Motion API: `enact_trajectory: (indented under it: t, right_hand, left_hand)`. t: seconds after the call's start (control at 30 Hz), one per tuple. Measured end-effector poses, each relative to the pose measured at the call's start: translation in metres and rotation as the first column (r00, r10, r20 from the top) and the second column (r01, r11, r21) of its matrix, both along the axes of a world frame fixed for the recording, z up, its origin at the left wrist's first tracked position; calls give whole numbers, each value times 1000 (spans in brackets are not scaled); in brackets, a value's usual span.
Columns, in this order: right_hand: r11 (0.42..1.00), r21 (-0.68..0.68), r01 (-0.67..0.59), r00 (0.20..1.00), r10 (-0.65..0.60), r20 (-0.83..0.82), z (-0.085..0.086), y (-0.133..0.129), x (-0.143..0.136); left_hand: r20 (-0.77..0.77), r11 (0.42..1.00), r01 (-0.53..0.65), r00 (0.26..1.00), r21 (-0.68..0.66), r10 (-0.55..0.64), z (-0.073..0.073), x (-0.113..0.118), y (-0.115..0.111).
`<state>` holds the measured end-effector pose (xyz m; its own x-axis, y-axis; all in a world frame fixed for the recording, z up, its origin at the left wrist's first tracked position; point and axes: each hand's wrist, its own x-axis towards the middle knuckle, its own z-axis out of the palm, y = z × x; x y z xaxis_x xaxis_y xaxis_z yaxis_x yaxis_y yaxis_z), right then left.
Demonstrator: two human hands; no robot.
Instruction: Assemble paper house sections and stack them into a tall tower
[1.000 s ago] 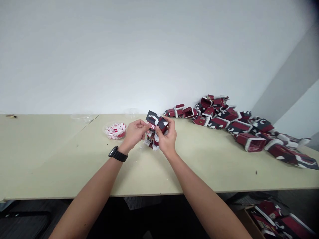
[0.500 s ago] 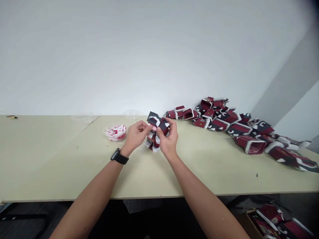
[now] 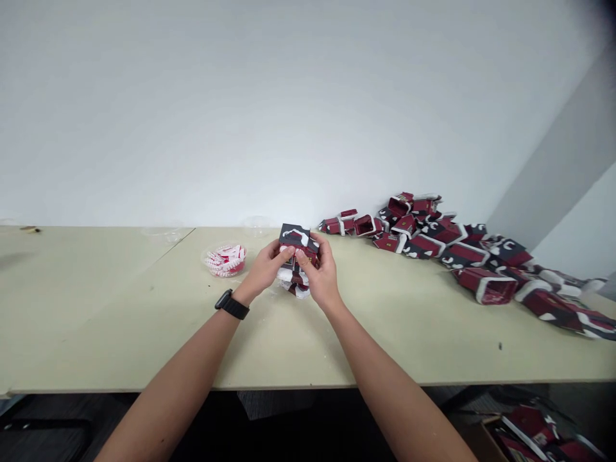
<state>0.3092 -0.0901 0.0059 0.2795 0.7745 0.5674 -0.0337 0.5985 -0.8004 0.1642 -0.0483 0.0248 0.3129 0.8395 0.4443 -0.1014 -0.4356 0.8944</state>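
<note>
A small dark-red house model [image 3: 294, 237] with a black roof and white snow-like trim is held upright between both hands, low over the table. My left hand [image 3: 265, 268], with a black watch on the wrist, grips its left side, thumb on the front. On the right side my right hand [image 3: 321, 269] is wrapped round it, its thumb also pressed on the front. The fingertips behind the model are hidden. Left of my left hand stands a clear round tub [image 3: 210, 263] holding red-and-white striped pieces.
Many similar red and black house models [image 3: 445, 231] are heaped along the table's [image 3: 144, 333] right back side, by the wall. Clear plastic lids [image 3: 258, 224] lie near the back edge. A cardboard box [image 3: 493, 436] of more models stands below at the lower right.
The house model has been turned so its front faces me more squarely. Both thumbs now press on its front, and my left fingers have moved from the roof edge to its side.
</note>
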Motion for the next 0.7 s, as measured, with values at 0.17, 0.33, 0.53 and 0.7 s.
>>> enact_trajectory:
  t: [0.17, 0.33, 0.53, 0.7]
  right_hand:
    - [999, -35, 32, 999, -31, 12, -1, 3, 0]
    - [1000, -21, 18, 1000, -18, 1, -6, 9, 3]
    - [999, -30, -25, 999, 24, -41, -8, 14, 6]
    - [997, -35, -63, 996, 60, -65, -7, 14, 6]
  left_hand:
    - [6, 1000, -23, 1000, -12, 23, -3, 2, 1]
    - [19, 1000, -30, 999, -10, 30, -4, 5, -1]
    - [-40, 998, -56, 998, 23, 57, -7, 4, 1]
    - [-17, 998, -56, 998, 21, 57, -7, 4, 0]
